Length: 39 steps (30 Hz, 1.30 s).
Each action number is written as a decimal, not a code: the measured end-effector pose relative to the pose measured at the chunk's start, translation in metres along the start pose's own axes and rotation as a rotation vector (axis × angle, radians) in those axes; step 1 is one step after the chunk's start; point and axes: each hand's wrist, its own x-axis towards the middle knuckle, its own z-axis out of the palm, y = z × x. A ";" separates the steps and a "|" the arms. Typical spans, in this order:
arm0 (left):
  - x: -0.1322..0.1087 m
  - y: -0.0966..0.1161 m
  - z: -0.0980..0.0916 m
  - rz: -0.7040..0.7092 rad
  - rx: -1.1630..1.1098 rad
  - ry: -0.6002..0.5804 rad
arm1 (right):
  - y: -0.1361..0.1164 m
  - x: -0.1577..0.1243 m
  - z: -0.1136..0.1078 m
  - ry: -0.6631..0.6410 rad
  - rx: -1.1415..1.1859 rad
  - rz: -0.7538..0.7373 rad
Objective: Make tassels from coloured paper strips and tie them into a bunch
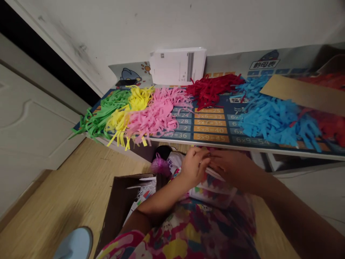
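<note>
A long bench carries heaps of cut paper strips in green, yellow, pink, red and blue. Just below its edge, both hands meet on a thin pale strip. Its long axis runs rightward and slightly down from the left grip, and the right grip sits nearer its visible end. Both pinch narrowly.

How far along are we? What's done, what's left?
Looks done: green strips, yellow strips, pink strips, red strips and blue strips lie in colour piles on the times-table board. In hand: the left hand and right hand pinch a pale paper strip. Remaining: perhaps a white paper stack by the wall and white paper scraps in the cardboard box.
</note>
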 end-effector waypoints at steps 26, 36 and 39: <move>0.063 0.041 -0.002 0.581 0.784 -0.796 | 0.027 -0.083 0.032 0.573 0.753 0.490; 0.064 0.045 0.005 0.687 0.814 -0.770 | 0.010 -0.086 0.055 0.675 0.876 0.599; 0.065 0.045 0.004 0.698 0.790 -0.751 | 0.010 -0.087 0.054 0.666 0.818 0.587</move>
